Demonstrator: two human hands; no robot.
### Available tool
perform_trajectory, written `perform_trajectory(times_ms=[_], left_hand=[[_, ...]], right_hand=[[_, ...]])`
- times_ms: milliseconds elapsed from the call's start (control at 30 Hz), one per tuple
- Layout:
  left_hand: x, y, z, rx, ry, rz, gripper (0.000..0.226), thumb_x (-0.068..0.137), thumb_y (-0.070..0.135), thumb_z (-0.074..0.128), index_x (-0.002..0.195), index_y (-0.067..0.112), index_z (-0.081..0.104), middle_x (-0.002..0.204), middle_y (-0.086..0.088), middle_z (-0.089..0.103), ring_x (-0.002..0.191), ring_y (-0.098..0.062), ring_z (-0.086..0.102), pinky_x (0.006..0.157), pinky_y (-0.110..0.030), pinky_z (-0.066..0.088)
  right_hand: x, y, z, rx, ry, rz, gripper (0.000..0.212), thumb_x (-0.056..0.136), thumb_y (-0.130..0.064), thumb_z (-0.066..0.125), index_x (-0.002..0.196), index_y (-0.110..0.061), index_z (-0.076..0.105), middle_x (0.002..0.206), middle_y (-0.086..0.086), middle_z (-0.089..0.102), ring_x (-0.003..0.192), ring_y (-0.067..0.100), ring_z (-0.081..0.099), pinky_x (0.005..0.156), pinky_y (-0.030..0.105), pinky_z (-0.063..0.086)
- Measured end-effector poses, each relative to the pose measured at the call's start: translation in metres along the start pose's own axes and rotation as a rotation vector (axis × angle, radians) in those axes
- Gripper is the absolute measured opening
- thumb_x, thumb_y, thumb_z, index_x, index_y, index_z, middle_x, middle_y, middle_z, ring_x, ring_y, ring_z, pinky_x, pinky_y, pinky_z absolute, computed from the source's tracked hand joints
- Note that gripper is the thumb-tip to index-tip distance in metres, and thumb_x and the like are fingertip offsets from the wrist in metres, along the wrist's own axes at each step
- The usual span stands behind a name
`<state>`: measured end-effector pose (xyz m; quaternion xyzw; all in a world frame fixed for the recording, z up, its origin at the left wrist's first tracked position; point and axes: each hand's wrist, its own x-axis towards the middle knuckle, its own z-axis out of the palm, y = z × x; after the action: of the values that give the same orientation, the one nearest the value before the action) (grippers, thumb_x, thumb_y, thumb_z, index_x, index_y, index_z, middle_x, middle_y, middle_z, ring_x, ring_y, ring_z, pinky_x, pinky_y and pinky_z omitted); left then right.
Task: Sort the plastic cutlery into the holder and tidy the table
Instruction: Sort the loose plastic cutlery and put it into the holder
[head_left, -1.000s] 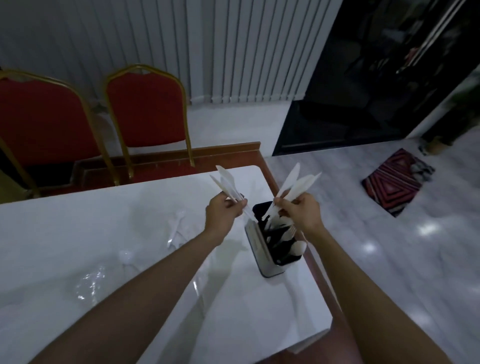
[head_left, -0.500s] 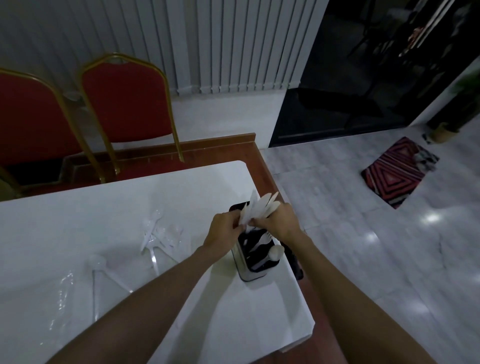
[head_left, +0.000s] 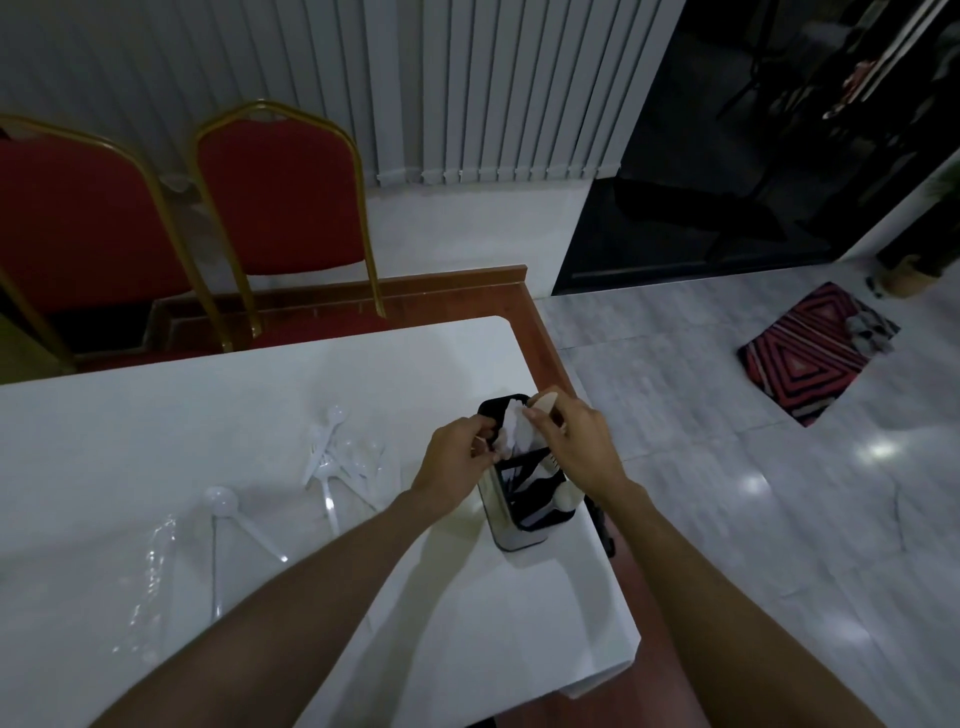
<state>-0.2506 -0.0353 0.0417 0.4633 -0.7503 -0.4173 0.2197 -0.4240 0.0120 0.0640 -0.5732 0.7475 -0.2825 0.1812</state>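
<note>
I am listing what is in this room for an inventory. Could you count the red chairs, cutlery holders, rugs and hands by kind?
Red chairs: 2
Cutlery holder: 1
Striped rug: 1
Hands (left hand, right hand), both gripping white cutlery: 2
Total: 6
Loose cutlery on the table is too blurred to count.

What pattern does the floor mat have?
The mat has red and black nested stripes; head view.

It looked like a function or dining room: red padded chairs with gold frames stood behind a white table, with vertical blinds, a glossy tiled floor and a striped mat.
</note>
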Motion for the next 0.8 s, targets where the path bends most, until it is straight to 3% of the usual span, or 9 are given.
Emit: perform_trajectory(times_ms=[100,200,333,467,600,700,800], left_hand=[[-0.003,-0.001,-0.004,-0.024,0.002,-0.011,0.04,0.081,0.012,0.071,0.12,0.006,0.062,0.109,-0.008,0.069,0.092,-0.02,0.067,0.086,-0.03,0.053],[-0.004,-0.002,-0.007,-0.049,0.018,-0.024,0.039,0.084,0.011,0.069,0.121,0.006,0.061,0.112,-0.009,0.068,0.095,-0.021,0.067,0.089,-0.029,0.052],[-0.012,-0.012,-0.019,-0.042,0.056,-0.04,0.033,0.087,0.012,0.065,0.12,0.007,0.062,0.112,-0.009,0.068,0.097,-0.022,0.066,0.09,-0.026,0.05],[-0.024,-0.035,-0.038,-0.029,0.096,-0.071,0.03,0.088,0.01,0.063,0.118,0.007,0.063,0.112,-0.009,0.068,0.101,-0.02,0.064,0.092,-0.028,0.049],[-0.051,-0.072,-0.067,-0.029,0.196,-0.154,0.024,0.088,0.009,0.061,0.112,0.009,0.065,0.107,-0.007,0.069,0.099,-0.017,0.065,0.091,-0.029,0.051],[-0.078,-0.108,-0.087,0.007,0.264,-0.24,0.021,0.089,0.007,0.06,0.109,0.007,0.067,0.103,-0.009,0.07,0.096,-0.02,0.066,0.09,-0.03,0.051],[-0.109,-0.15,-0.108,0.041,0.336,-0.393,0.019,0.088,0.007,0.059,0.106,0.005,0.067,0.101,-0.013,0.069,0.094,-0.024,0.065,0.085,-0.03,0.049]], right_hand=[[0.002,-0.01,0.003,-0.017,-0.008,0.038,0.026,0.095,-0.04,0.053,0.103,-0.015,0.055,0.071,-0.003,0.055,0.066,0.015,0.053,0.065,0.038,0.052],[-0.006,-0.017,0.003,-0.015,0.081,-0.004,0.032,0.098,-0.039,0.048,0.126,-0.023,0.048,0.094,-0.003,0.061,0.087,0.015,0.056,0.075,0.031,0.051],[-0.02,-0.017,0.014,-0.286,0.232,-0.059,0.044,0.096,-0.046,0.033,0.114,-0.02,0.063,0.123,0.001,0.06,0.116,0.023,0.048,0.096,0.038,0.041],[-0.018,-0.04,0.027,-0.245,0.337,-0.18,0.031,0.095,-0.03,0.046,0.12,-0.016,0.057,0.131,0.004,0.054,0.121,0.022,0.045,0.1,0.036,0.038],[-0.023,-0.073,0.077,-0.093,0.11,-0.364,0.022,0.09,-0.011,0.053,0.11,-0.009,0.064,0.113,0.007,0.064,0.105,0.022,0.057,0.093,0.031,0.047],[-0.035,-0.084,0.123,-0.186,-0.034,-0.454,0.021,0.08,-0.003,0.061,0.098,-0.01,0.069,0.097,0.003,0.069,0.09,0.024,0.062,0.077,0.036,0.052],[-0.052,-0.096,0.16,-0.2,-0.118,-0.396,0.024,0.081,-0.003,0.062,0.102,-0.012,0.07,0.102,0.002,0.069,0.093,0.023,0.062,0.07,0.031,0.053]])
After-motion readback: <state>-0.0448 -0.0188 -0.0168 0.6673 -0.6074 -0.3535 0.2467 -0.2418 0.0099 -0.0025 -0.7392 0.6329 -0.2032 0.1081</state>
